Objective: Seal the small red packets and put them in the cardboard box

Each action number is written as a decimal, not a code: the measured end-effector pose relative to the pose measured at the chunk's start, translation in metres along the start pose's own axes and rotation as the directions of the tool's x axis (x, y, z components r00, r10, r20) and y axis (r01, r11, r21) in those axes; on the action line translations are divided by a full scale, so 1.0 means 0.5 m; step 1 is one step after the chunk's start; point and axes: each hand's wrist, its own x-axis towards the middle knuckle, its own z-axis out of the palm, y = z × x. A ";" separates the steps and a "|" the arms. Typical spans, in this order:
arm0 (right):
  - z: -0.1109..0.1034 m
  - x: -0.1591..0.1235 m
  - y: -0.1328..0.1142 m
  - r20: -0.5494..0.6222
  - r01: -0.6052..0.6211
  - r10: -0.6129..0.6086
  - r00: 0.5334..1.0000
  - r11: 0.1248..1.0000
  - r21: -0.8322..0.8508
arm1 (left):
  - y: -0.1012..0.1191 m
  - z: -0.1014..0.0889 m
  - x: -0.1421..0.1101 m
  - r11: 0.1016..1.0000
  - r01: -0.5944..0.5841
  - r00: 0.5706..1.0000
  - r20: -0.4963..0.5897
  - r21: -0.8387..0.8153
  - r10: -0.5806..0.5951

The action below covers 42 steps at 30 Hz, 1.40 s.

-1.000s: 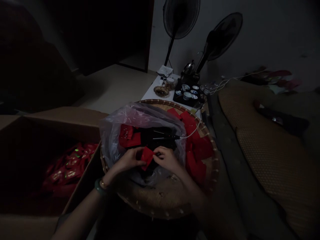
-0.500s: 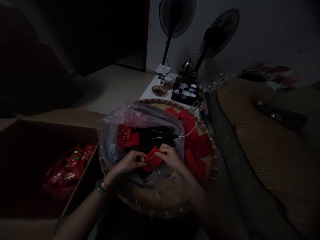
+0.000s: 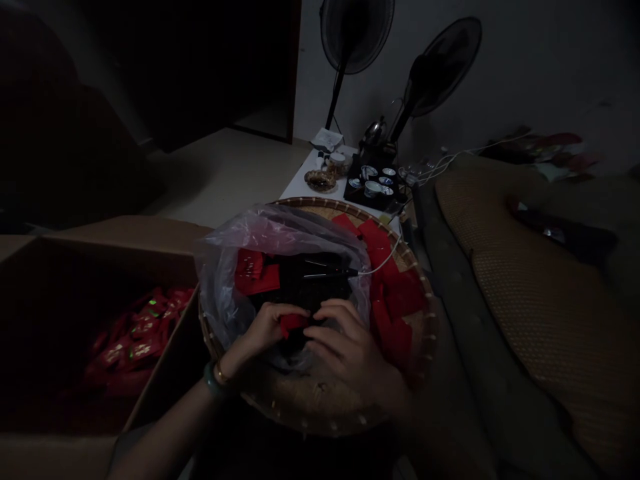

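My left hand [image 3: 267, 327], with a bracelet and a green bangle at the wrist, pinches a small red packet [image 3: 294, 323] over an open clear plastic bag [image 3: 217, 260]. Close on the packet's right side is my right hand [image 3: 345, 343], its fingers bent and spread apart; I see nothing held in it. Dark loose stuff [image 3: 320, 290] fills the bag, its kind hard to make out in the dim light. Upon it lie a black two-pronged tool [image 3: 330, 272] with a white cord and a few red packets [image 3: 257, 277]. A round woven bamboo tray [image 3: 320, 403] carries the bag.
More red packets [image 3: 393, 297] lie along the tray's right side. At left stands an open cardboard box [image 3: 125, 230] holding shiny red sachets [image 3: 145, 333]. Beyond the tray are a white table [image 3: 295, 193] with a tea set [image 3: 373, 187] and two fans [image 3: 357, 33]. A woven mat [image 3: 520, 267] is at right.
My right hand has let go of the red packet and turned, its fingers spreading lower and nearer. The packet, now folded or tilted smaller in view, stays in my left hand.
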 end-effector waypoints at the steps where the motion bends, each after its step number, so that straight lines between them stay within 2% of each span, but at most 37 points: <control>1: -0.008 -0.003 -0.005 -0.017 -0.021 0.021 1.000 1.000 -0.007 | 0.008 -0.004 -0.002 1.000 -0.004 1.000 0.005 -0.003 0.004; 4: -0.020 -0.010 -0.012 -0.039 -0.049 0.048 0.998 0.999 -0.013 | 0.028 -0.008 -0.006 1.000 0.021 1.000 0.009 0.001 -0.021; 8: -0.021 -0.010 -0.011 0.006 -0.036 0.036 0.999 0.998 -0.042 | 0.041 -0.006 -0.009 0.999 0.052 0.999 0.003 -0.011 -0.052; 12: -0.019 0.000 -0.011 0.033 -0.037 0.040 0.999 0.995 -0.097 | 0.033 -0.003 -0.009 0.999 0.042 0.999 0.013 -0.019 -0.041; 15: -0.013 0.009 -0.007 0.068 -0.084 0.100 0.993 0.976 -0.201 | 0.018 -0.001 -0.008 0.999 0.034 0.999 0.010 0.029 -0.035; 17: -0.005 0.015 -0.001 0.145 -0.120 0.166 0.975 0.951 -0.284 | 0.010 0.002 -0.008 0.997 0.024 1.000 0.010 0.078 -0.025; 20: 0.013 0.024 0.012 0.292 -0.154 0.267 0.918 0.920 -0.360 | 0.008 0.006 -0.008 0.989 0.012 0.999 0.031 0.145 -0.017; 23: 0.029 0.033 0.025 0.357 -0.195 0.335 0.872 0.906 -0.375 | 0.010 0.008 -0.008 0.983 0.025 0.999 0.041 0.184 -0.033; 28: 0.024 0.042 0.044 0.330 -0.242 0.338 0.881 0.923 -0.299 | 0.001 0.008 -0.008 0.978 0.100 0.994 0.029 0.183 -0.107; 36: -0.015 0.056 0.056 0.264 -0.264 0.298 0.917 0.951 -0.158 | -0.015 0.015 0.004 0.976 0.189 0.981 0.075 -0.111 -0.182; 42: -0.015 0.052 0.053 0.234 -0.284 0.307 0.922 0.950 -0.128 | -0.017 0.017 0.006 0.970 0.191 0.980 0.077 -0.148 -0.181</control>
